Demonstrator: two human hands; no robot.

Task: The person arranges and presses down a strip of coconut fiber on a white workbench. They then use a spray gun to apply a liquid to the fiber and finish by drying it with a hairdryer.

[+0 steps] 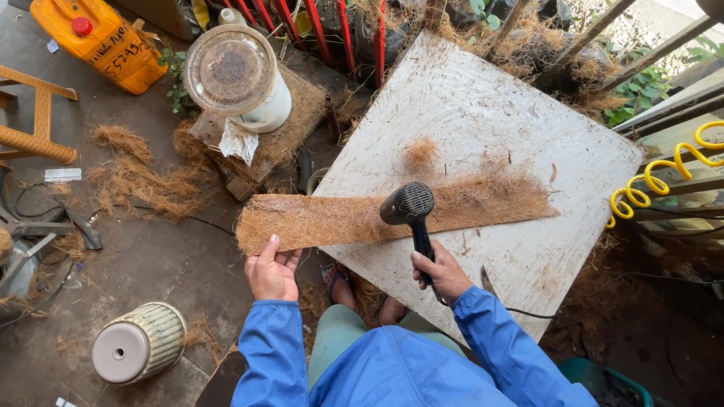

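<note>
Gripping a coir strip (363, 215) (left hand (272, 272)), the right hand (441, 273) clasps a black dryer (411, 208).

There is only one view, from a camera on the person's head. It looks steeply down, almost straight, over the blue sleeves (379, 379) which enter from the bottom edge. The camera stands close to the hands and a little farther from the white board (496, 120), which fills the middle and lies turned like a diamond. The lens is wide, so the floor (165, 267) on the left appears far below, and the railing (648, 52) at the top and right bends outward. The top edge faces away from the person, toward the red bars (317, 13) and plants.
</note>
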